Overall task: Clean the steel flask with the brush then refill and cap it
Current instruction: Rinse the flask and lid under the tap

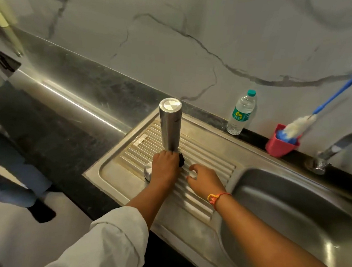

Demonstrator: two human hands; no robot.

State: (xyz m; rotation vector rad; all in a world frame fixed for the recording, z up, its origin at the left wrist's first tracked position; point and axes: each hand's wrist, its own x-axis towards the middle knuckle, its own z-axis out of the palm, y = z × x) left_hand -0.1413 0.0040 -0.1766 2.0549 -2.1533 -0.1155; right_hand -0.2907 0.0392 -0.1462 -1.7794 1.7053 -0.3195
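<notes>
Steel flask (169, 128) stood tall on the ribbed drainboard (201, 149), gripped only at its foot.

The likeliest trouble was a topple. The flask was narrow and smooth, stood on uneven ridges and was held low, so a tug or a wet slip could have swung its top over towards the sink basin (293, 211). The round steel piece (147, 172) just beside it, probably the cap, could have been knocked and rolled off. The left hand (165, 167) was wrapped round the flask's lowest part, fingers curled, with a small black bit I could not identify showing at its edge. The right hand (204, 179) hovered near, over the ribs, fingers loosely spread and holding nothing. The bottle brush (325, 110) leaned in its pink holder (278, 146), well apart and untouched.
</notes>
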